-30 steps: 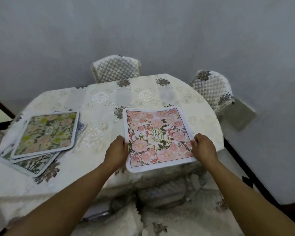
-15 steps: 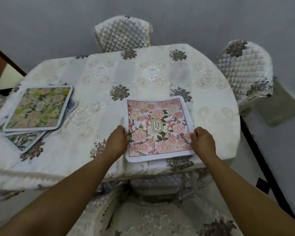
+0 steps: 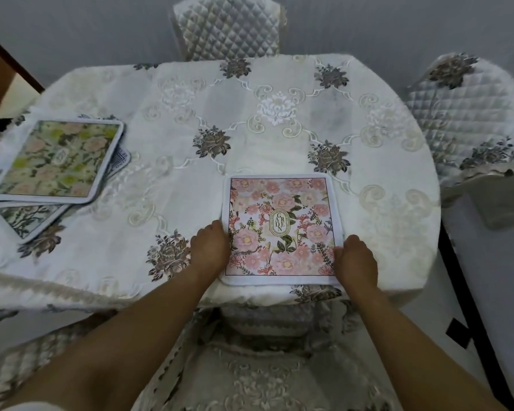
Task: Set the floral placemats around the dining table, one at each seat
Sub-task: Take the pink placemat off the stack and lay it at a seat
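A pink floral placemat [image 3: 281,223] with a white border lies flat near the table's front edge, in front of the near chair. My left hand [image 3: 209,247] grips its left edge and my right hand [image 3: 355,262] grips its lower right edge. A stack of other placemats [image 3: 57,163], the top one green and pink, rests at the table's left side, with a darker patterned mat showing underneath. The dining table [image 3: 250,120] wears a white embroidered cloth with grey flowers.
Quilted chairs stand at the far side [image 3: 227,25] and the right side [image 3: 469,114] of the table. A covered chair seat [image 3: 264,366] is directly below me. A grey wall runs behind, with a dark baseboard [image 3: 469,321] at the right.
The view has tilted down and closer to the table. The pink placemat has come nearer the front edge and squared up, with both hands still on its sides.
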`<control>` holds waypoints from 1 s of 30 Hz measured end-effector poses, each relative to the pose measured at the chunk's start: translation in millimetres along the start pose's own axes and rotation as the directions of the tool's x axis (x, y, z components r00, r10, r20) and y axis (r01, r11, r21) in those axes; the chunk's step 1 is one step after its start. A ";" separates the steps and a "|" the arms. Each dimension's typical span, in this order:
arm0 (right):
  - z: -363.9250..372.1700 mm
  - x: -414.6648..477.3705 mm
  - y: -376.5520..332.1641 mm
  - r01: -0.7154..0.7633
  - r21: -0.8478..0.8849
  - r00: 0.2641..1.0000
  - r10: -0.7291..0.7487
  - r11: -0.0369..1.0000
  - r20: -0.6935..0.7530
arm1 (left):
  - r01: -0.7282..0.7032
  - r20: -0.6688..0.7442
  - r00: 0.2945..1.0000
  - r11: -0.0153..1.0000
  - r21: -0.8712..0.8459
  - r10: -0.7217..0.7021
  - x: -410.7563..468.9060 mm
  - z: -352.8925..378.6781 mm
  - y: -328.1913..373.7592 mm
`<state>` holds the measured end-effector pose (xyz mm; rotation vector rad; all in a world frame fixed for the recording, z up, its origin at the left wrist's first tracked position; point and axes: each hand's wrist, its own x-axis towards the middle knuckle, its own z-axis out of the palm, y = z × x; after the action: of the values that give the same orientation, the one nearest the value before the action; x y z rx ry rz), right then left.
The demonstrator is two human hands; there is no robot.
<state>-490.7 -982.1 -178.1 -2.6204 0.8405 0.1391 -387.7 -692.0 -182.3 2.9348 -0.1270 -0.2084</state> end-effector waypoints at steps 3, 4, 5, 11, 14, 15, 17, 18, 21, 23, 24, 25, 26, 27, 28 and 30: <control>-11.6 -3.2 -4.6 -0.035 -0.077 0.999 0.036 0.996 0.010 | 0.039 0.046 0.998 0.998 0.043 -0.041 -6.6 -16.4 2.5; -15.7 -6.1 -5.3 -0.021 -0.111 1.000 0.021 0.994 0.002 | 0.052 0.083 0.995 0.998 0.044 -0.056 -8.5 -25.0 0.3; -19.5 -10.0 -8.1 0.003 -0.133 1.000 -0.004 0.991 -0.008 | 0.050 0.113 0.992 0.997 0.055 -0.056 -11.2 -34.4 -5.1; -50.9 -39.9 -64.2 0.144 -0.094 0.989 -0.146 0.985 -0.010 | 0.025 0.134 0.990 0.996 0.086 -0.037 -40.1 -97.4 -70.4; -67.2 -62.5 -108.0 0.228 -0.076 0.973 -0.230 0.971 -0.016 | 0.061 0.109 0.992 0.994 0.089 -0.070 -58.3 -131.7 -125.0; -70.5 -72.4 -125.0 0.253 -0.060 0.967 -0.254 0.966 -0.015 | 0.076 0.092 0.992 0.994 0.073 -0.082 -64.9 -143.2 -146.7; -75.5 -90.7 -156.4 0.280 -0.027 0.960 -0.280 0.960 -0.007 | 0.102 0.067 0.992 0.994 0.040 -0.104 -76.0 -163.0 -186.5; -76.6 -102.6 -175.5 0.295 -0.020 0.955 -0.295 0.955 -0.014 | 0.110 0.056 0.992 0.994 0.021 -0.111 -82.4 -174.2 -210.4; -72.5 -143.6 -235.0 0.319 -0.012 0.946 -0.319 0.948 -0.052 | 0.115 0.016 0.993 0.993 -0.042 -0.114 -104.8 -205.0 -284.3; -66.0 -171.0 -274.1 0.317 0.003 0.947 -0.316 0.949 -0.055 | 0.121 -0.003 0.993 0.990 -0.074 -0.122 -118.5 -223.3 -333.2; -60.3 -186.1 -296.8 0.324 0.016 0.945 -0.322 0.946 -0.056 | 0.124 -0.006 0.992 0.990 -0.071 -0.125 -125.0 -234.3 -359.8; -53.9 -200.6 -319.5 0.337 0.018 0.940 -0.336 0.941 -0.053 | 0.126 -0.005 0.992 0.990 -0.061 -0.127 -130.7 -243.7 -385.3; -47.7 -214.3 -340.9 0.350 0.017 0.936 -0.349 0.936 -0.051 | 0.127 -0.005 0.992 0.990 -0.055 -0.128 -134.9 -252.7 -408.9; -43.4 -225.1 -357.8 0.357 0.020 0.933 -0.356 0.934 -0.049 | 0.126 -0.010 0.992 0.990 -0.057 -0.127 -136.9 -260.1 -426.1; -37.4 -236.3 -376.7 0.366 0.030 0.930 -0.364 0.930 -0.048 | 0.131 -0.014 0.991 0.989 -0.066 -0.133 -138.6 -268.7 -446.1; -26.2 -253.9 -407.4 0.372 0.059 0.928 -0.370 0.926 -0.039 | 0.147 -0.026 0.988 0.985 -0.088 -0.150 -136.9 -281.0 -477.1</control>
<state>-462.9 -550.8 32.5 -2.6684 0.3354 -0.0277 -447.1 -159.2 12.8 2.8613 0.1032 -0.1832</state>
